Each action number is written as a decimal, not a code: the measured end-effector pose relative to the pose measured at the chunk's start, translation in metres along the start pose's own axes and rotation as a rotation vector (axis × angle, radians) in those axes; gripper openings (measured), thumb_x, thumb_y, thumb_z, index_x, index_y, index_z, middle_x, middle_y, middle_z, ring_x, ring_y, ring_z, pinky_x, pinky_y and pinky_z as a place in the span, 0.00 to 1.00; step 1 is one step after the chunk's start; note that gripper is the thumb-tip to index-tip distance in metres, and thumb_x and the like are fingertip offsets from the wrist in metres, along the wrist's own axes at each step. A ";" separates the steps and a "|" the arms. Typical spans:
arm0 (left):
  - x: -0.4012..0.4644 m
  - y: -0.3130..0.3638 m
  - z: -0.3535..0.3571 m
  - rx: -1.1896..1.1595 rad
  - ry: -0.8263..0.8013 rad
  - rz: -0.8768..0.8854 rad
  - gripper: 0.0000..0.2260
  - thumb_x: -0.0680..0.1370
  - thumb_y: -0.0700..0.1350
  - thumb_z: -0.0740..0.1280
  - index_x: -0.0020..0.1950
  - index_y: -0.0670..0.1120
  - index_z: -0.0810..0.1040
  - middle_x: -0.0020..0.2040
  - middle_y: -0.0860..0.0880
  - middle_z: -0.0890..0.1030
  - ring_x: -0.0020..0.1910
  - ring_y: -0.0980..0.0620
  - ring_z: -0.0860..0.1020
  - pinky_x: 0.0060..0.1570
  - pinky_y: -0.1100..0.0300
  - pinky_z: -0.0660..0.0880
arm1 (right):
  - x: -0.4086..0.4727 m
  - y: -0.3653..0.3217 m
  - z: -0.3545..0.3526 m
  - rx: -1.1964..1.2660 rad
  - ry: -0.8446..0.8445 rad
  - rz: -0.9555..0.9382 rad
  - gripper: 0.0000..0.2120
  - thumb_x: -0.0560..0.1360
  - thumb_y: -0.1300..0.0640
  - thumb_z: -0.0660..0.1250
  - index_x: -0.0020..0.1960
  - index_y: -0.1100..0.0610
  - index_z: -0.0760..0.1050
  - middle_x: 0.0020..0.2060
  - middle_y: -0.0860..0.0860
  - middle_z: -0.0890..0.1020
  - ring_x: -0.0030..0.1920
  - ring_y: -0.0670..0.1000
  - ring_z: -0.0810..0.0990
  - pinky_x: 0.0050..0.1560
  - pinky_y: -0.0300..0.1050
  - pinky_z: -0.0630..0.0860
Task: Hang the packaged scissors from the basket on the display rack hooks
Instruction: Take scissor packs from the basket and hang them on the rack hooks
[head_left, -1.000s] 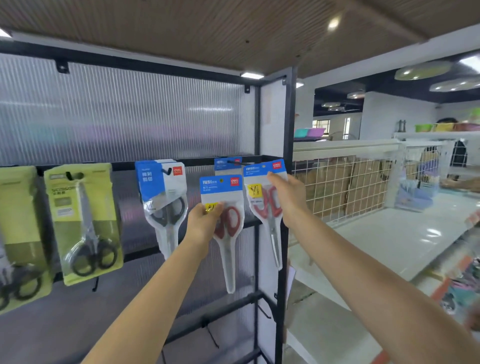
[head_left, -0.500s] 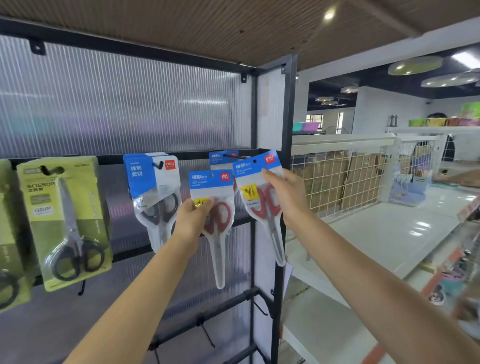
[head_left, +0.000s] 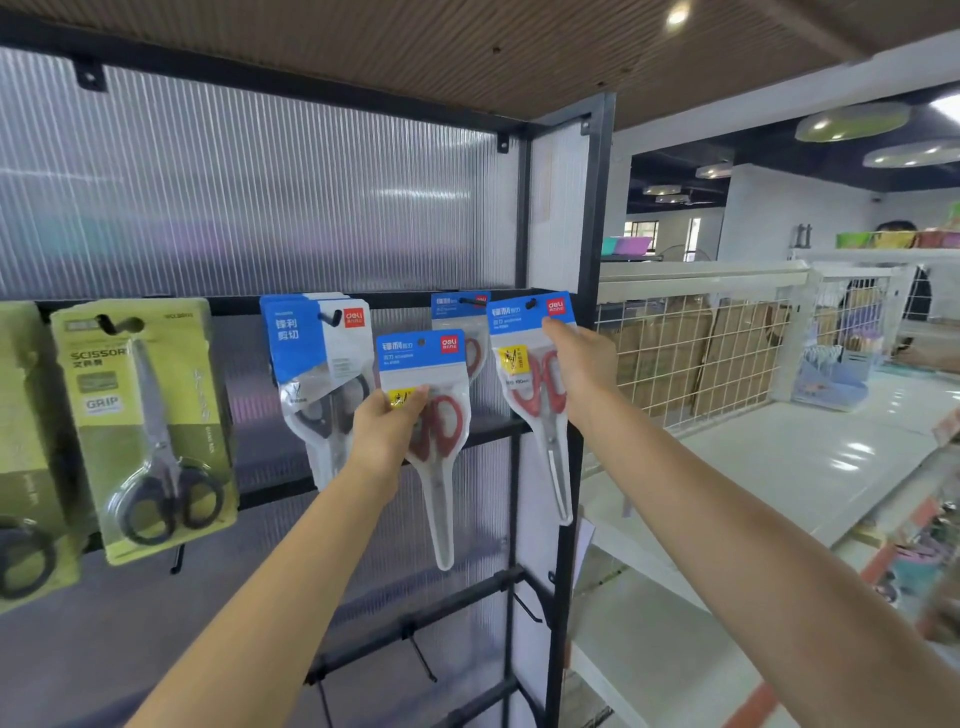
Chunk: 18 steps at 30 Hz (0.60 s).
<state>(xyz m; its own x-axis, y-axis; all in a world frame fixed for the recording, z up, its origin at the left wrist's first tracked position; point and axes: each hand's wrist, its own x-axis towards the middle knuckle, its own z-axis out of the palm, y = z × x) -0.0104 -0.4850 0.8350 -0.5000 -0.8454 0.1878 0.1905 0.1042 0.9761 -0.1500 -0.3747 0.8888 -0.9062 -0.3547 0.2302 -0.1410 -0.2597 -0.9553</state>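
My left hand (head_left: 387, 428) grips a pack of red-handled scissors (head_left: 434, 441) with a blue header, held up in front of the black display rack (head_left: 595, 208). My right hand (head_left: 582, 369) holds a second red-handled pack (head_left: 530, 364) by its right edge, raised to the top rail beside the rack's right post. Its header hole sits at a hook. Between the two, another blue-header pack (head_left: 460, 306) hangs on a hook (head_left: 470, 300). No basket is in sight.
Blue-and-white scissor packs (head_left: 317, 358) and yellow-green ones (head_left: 140, 421) hang to the left. Bare hooks (head_left: 423, 657) stick out from the lower rails. A white wire-mesh shelf (head_left: 696, 353) with cardboard boxes stands to the right.
The view has shifted a little. My right hand has lifted its pack toward the top rail; my left hand still holds its pack at about the same place.
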 end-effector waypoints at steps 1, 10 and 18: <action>0.001 -0.001 -0.001 0.001 0.002 0.002 0.10 0.78 0.46 0.65 0.57 0.45 0.74 0.54 0.45 0.80 0.54 0.45 0.78 0.59 0.45 0.75 | 0.002 0.001 0.000 -0.007 -0.001 0.004 0.07 0.75 0.57 0.67 0.38 0.56 0.75 0.38 0.50 0.81 0.40 0.49 0.80 0.47 0.44 0.76; 0.008 -0.012 0.002 0.030 -0.007 0.014 0.09 0.77 0.47 0.66 0.54 0.45 0.74 0.50 0.46 0.80 0.50 0.47 0.78 0.55 0.50 0.76 | 0.023 0.010 0.017 -0.175 -0.070 -0.001 0.11 0.76 0.52 0.67 0.51 0.60 0.78 0.38 0.49 0.79 0.38 0.46 0.77 0.34 0.35 0.70; 0.015 -0.026 0.002 0.080 -0.038 0.053 0.08 0.78 0.47 0.66 0.52 0.44 0.73 0.43 0.51 0.78 0.40 0.58 0.76 0.34 0.69 0.71 | 0.051 0.022 0.049 -0.359 -0.076 -0.078 0.15 0.76 0.48 0.66 0.47 0.61 0.78 0.44 0.55 0.81 0.45 0.53 0.79 0.52 0.49 0.75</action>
<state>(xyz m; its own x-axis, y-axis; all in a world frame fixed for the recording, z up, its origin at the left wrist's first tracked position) -0.0240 -0.4992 0.8123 -0.5227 -0.8176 0.2416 0.1497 0.1910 0.9701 -0.1801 -0.4430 0.8886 -0.8569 -0.4157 0.3047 -0.3513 0.0386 -0.9355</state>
